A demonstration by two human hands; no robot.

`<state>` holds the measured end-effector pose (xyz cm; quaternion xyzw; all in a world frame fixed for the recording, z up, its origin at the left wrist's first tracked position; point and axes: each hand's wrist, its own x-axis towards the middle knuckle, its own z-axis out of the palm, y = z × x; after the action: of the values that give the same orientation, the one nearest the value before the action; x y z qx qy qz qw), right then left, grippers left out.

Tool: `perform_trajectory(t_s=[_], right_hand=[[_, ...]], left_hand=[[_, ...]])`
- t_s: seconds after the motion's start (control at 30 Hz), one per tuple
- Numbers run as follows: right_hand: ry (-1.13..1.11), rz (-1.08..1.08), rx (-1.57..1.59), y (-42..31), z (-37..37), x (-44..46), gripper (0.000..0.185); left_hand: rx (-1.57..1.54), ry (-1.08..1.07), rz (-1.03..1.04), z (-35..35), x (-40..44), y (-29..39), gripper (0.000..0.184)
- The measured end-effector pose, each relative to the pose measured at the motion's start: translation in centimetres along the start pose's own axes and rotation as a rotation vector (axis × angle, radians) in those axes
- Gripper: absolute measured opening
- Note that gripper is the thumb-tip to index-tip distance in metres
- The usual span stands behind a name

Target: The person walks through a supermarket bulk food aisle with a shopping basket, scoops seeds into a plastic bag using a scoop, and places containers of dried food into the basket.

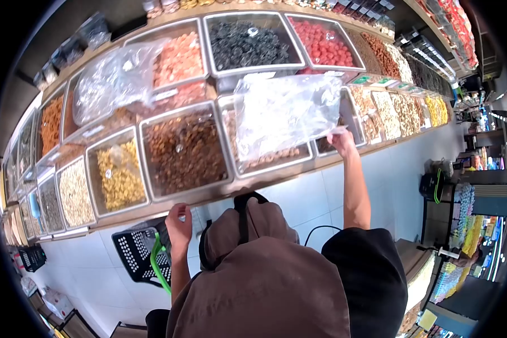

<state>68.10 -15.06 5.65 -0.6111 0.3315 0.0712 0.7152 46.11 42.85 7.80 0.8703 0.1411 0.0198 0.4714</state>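
Note:
My right hand point(342, 141), on the arm stretched forward, pinches the lower right corner of a clear plastic bag point(287, 112). The bag is spread over a bin of light brown nuts or dried food point(271, 159) and hides most of it. Down near the front edge of the display, my left hand point(179, 225) has its fingers curled in; a small pale spot shows between them, too small to name. Closest to that hand are a bin of dark brown raisin-like fruit point(183, 149) and one of yellow dried pieces point(120, 174).
Another bunched clear plastic bag point(115, 81) lies over the back row, beside bins of orange pieces point(180, 59), black dried fruit point(248, 45) and red fruit point(321, 42). On the floor at lower left stands a black shopping basket point(143, 256) with a green handle. A wooden ledge point(248, 183) edges the display.

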Motion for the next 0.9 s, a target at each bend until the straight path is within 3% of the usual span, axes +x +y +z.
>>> perform_trajectory(t_s=[0.03, 0.07, 0.13, 0.17, 0.2, 0.27, 0.3, 0.37, 0.43, 0.47, 0.53, 0.57, 0.6, 0.63, 0.67, 0.7, 0.73, 0.77, 0.8, 0.87, 0.9], right_hand=[[0.115, 0.015, 0.091, -1.5, 0.7, -0.9, 0.025], [0.155, 0.041, -0.022, -2.6, -0.4, 0.2, 0.026], [0.24, -0.068, -0.509, -4.7, -1.8, 1.9, 0.028], [0.342, -0.448, -0.879, -5.5, -1.8, 3.2, 0.032], [0.329, -0.45, -0.88, -7.2, -0.6, 4.3, 0.032], [0.372, -0.773, -0.701, -12.2, 4.0, 4.7, 0.035], [0.329, -0.798, -0.702, -14.7, 6.9, 4.7, 0.036], [0.197, -0.886, -0.673, -19.1, 13.2, 5.5, 0.038], [0.043, -0.961, -0.675, -23.0, 19.1, 7.0, 0.038], [-0.022, -0.973, -0.709, -25.0, 21.7, 7.7, 0.038], [-0.074, -1.094, -0.768, -28.5, 26.5, 10.1, 0.037], [-0.098, -1.261, -0.794, -30.2, 28.7, 11.5, 0.039], [-0.118, -1.427, -0.816, -31.9, 30.7, 12.8, 0.041], [-0.113, -1.504, -0.865, -33.8, 32.5, 13.3, 0.042], [-0.113, -1.578, -0.918, -35.3, 34.2, 13.8, 0.043], [-0.118, -1.624, -0.855, -36.2, 35.6, 14.9, 0.041], [-0.238, -1.217, -1.061, -39.0, 37.1, 12.4, 0.042], [-0.161, -1.478, -1.058, -39.1, 38.2, 14.4, 0.043], [-0.073, -1.736, -1.041, -39.2, 39.3, 15.4, 0.043], [-0.089, -1.806, -1.102, -39.9, 40.9, 16.2, 0.046], [-0.105, -1.882, -1.165, -40.4, 41.9, 16.0, 0.048]], left_hand=[[-0.027, -0.03, 0.022, 1.2, 1.4, 2.5, 0.012], [-0.062, -0.037, 0.049, 2.4, 2.9, 4.0, 0.012], [0.02, -0.013, 0.154, 3.1, 5.9, 8.9, 0.012], [0.023, -0.006, 0.145, 3.5, 7.8, 10.6, 0.012], [0.021, 0.015, 0.163, 3.7, 9.7, 11.8, 0.012], [0.052, 0.052, 0.232, 3.5, 14.2, 14.9, 0.014], [0.035, 0.146, 0.351, 3.7, 16.8, 16.2, 0.01], [0.098, 0.079, 0.36, 2.4, 22.3, 19.0, 0.005], [0.103, 0.171, 0.483, 1.7, 28.2, 23.6, 0.015], [0.087, 0.119, 0.362, 1.2, 31.0, 26.3, 0.021], [0.225, 0.178, 0.646, 0.6, 37.5, 30.4, 0.024], [0.162, 0.147, 0.622, 1.0, 40.8, 32.5, 0.027], [0.38, 0.215, 0.824, 0.7, 44.6, 34.3, 0.031], [0.411, 0.226, 0.938, 1.0, 47.5, 36.5, 0.032], [0.577, 0.201, 0.83, 1.0, 50.9, 38.1, 0.035], [0.516, 0.147, 0.728, 1.8, 49.3, 42.6, 0.033], [0.591, 0.186, 0.741, 2.3, 52.6, 42.6, 0.043], [0.664, 0.245, 0.891, 2.3, 56.0, 42.4, 0.045], [0.666, 0.244, 0.889, 2.6, 57.8, 42.7, 0.045], [0.717, 0.276, 0.934, 2.5, 59.1, 44.0, 0.044], [0.682, 0.037, 0.564, 2.5, 57.8, 45.9, 0.043]])
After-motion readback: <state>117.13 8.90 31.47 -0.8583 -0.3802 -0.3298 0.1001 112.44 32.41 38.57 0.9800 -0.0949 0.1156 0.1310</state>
